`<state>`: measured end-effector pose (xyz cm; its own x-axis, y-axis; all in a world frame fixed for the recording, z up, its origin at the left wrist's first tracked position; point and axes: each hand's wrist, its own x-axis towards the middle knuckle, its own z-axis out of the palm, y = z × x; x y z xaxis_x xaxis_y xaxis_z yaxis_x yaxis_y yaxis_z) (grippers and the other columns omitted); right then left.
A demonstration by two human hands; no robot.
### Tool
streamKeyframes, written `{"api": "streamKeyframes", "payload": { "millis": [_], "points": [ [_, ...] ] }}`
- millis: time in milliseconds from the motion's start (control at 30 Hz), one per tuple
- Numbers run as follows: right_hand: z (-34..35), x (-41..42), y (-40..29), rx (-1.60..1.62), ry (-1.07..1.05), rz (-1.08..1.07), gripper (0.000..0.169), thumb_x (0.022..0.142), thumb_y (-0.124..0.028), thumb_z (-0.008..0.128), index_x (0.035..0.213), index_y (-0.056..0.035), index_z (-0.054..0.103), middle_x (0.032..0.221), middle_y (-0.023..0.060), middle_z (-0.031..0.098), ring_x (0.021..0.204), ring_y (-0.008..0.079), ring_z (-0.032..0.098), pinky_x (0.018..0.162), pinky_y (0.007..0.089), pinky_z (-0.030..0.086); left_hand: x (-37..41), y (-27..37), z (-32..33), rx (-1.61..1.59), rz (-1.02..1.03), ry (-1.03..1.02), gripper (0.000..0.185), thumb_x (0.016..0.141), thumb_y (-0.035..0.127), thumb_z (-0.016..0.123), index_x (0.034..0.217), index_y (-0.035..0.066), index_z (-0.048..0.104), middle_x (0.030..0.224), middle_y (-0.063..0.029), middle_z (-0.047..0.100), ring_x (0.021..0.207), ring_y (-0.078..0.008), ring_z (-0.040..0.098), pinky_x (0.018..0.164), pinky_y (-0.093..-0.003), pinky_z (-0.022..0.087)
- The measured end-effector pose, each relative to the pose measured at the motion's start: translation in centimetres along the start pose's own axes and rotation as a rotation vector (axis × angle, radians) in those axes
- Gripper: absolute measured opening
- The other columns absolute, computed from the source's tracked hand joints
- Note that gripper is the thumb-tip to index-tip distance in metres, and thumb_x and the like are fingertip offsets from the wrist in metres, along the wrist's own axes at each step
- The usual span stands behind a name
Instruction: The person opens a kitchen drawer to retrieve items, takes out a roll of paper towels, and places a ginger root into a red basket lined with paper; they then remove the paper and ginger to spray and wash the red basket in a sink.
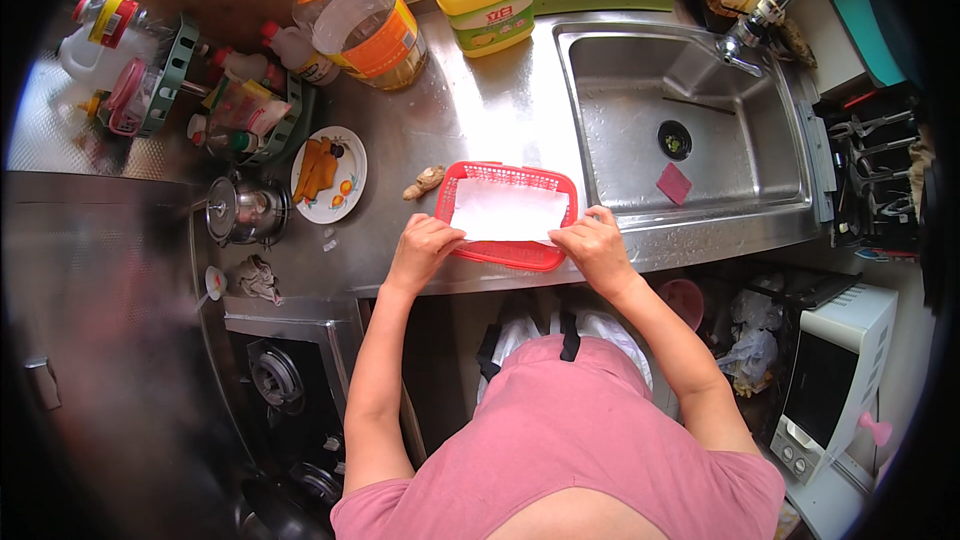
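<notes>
A white sheet [510,210], paper or thin cloth, lies partly inside a red plastic basket [510,256] on the steel counter. My left hand [426,247] pinches the sheet's near left corner between thumb and fingers. At the near right corner, my right hand [595,244] pinches it the same way. The sheet's near edge is held above the basket's near part. Just left of the basket lies a piece of ginger root [424,183]. Farther left, a floral plate [353,157] holds orange-brown food pieces.
The steel sink [630,90] at the right holds a pink sponge [674,183] and a thin stick. Behind stand a yellow detergent jug [484,4] and a large plastic jar [367,22]. Bottle racks, a lidded metal pot [238,208] and a gas burner [276,377] are at the left.
</notes>
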<state>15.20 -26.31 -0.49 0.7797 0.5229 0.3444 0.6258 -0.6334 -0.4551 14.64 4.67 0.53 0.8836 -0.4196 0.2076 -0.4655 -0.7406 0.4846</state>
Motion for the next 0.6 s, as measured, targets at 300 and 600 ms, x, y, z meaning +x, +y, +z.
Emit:
{"api": "streamKeyframes", "payload": {
  "millis": [300, 600],
  "points": [
    [-0.3, 0.2, -0.3, 0.099, -0.009, 0.047, 0.010, 0.078, -0.008, 0.064, 0.087, -0.0082, 0.068, 0.073, 0.0038, 0.065, 0.075, 0.0199, 0.062, 0.088, 0.0377, 0.044, -1.0, -0.6, -0.4, 0.009, 0.010, 0.036, 0.017, 0.072, -0.001, 0.070, 0.086, 0.010, 0.070, 0.078, -0.0014, 0.067, 0.077, -0.0195, 0.064, 0.078, -0.0338, 0.049],
    [-1.9, 1.3, -1.9, 0.112, -0.099, 0.100, 0.013, 0.080, -0.010, 0.068, 0.093, -0.0075, 0.066, 0.082, 0.0060, 0.063, 0.082, 0.0245, 0.061, 0.081, 0.0389, 0.046, -0.8, 0.6, -0.5, 0.143, 0.058, 0.066, 0.023, 0.070, -0.001, 0.065, 0.091, 0.010, 0.069, 0.085, -0.0030, 0.066, 0.085, -0.0219, 0.063, 0.081, -0.0365, 0.050]
  ]
}}
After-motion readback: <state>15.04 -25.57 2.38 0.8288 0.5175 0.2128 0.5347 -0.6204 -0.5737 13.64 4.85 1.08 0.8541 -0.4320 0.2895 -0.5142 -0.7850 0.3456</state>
